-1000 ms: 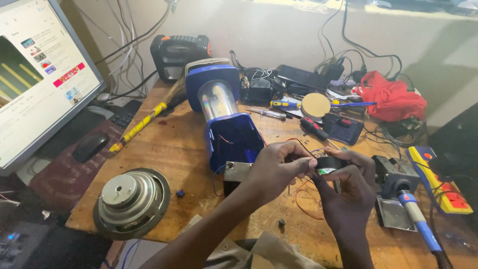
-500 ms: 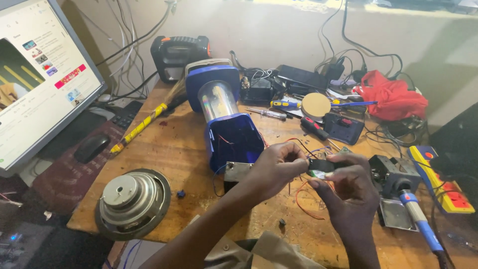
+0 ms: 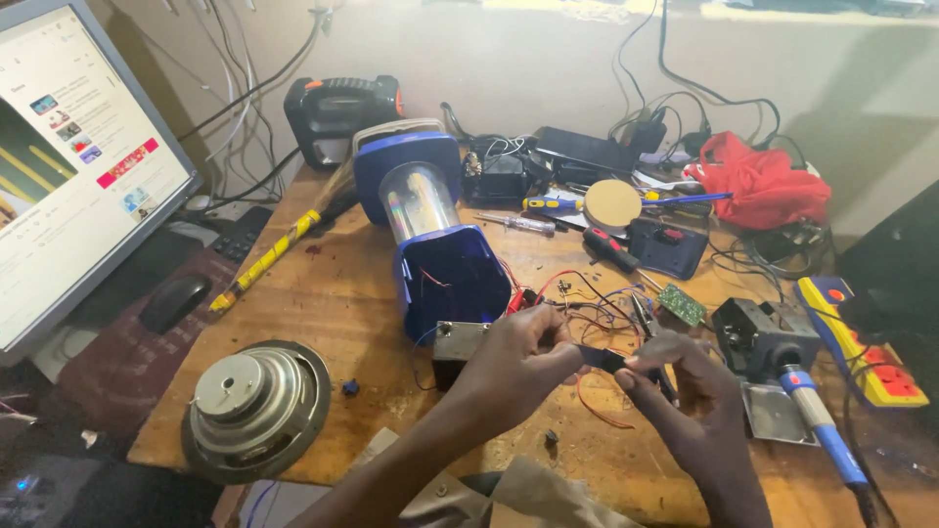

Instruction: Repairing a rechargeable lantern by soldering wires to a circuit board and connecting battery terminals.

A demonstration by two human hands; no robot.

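Note:
My left hand (image 3: 518, 367) and my right hand (image 3: 685, 391) meet over the wooden table (image 3: 323, 293), both pinching a small dark flat part (image 3: 599, 358) between their fingertips. Thin red, black and blue wires (image 3: 577, 293) trail from it toward a blue lantern (image 3: 430, 235) that lies on its side with its open base facing me. A small grey battery block (image 3: 458, 344) sits just left of my left hand. A small green circuit board (image 3: 682, 304) lies beyond my right hand.
A round speaker driver (image 3: 256, 406) rests at the table's front left. A soldering iron with a blue handle (image 3: 817, 416) and its stand (image 3: 763, 337) sit at the right, by a yellow power strip (image 3: 861, 342). A monitor (image 3: 68, 166), mouse (image 3: 174, 301), screwdrivers, red cloth (image 3: 763, 181) surround.
My hands have shifted slightly lower and closer to me with the small part, and my fingers have changed their grip on it. The picture on the monitor has changed.

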